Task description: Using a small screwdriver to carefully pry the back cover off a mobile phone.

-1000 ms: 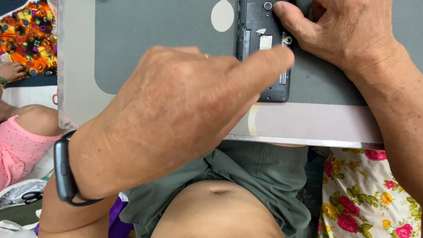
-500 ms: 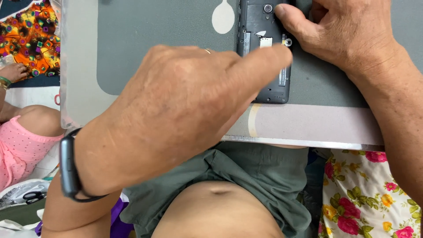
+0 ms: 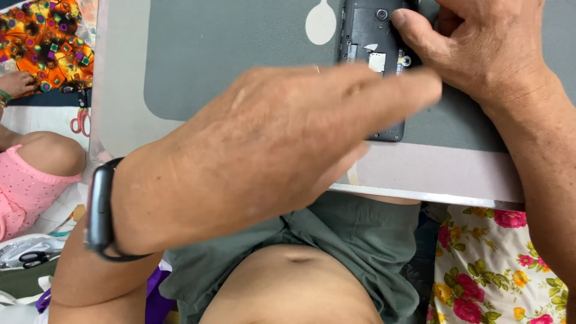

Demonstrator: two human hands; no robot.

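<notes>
The left hand point(image 3: 264, 144) extends pressed-together fingers, now shifted right across the opened black phone with its back cover removed point(image 3: 375, 42), upper centre on the grey mat point(image 3: 228, 54). The right hand point(image 3: 480, 48) fingers pinch its upper edge, steadying it.

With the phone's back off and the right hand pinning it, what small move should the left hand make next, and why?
Probably lower the left hand so its fingertip meets the opened phone: it hovers blurred above the exposed card slots, while the right hand steadies the phone on the grey mat.
</notes>
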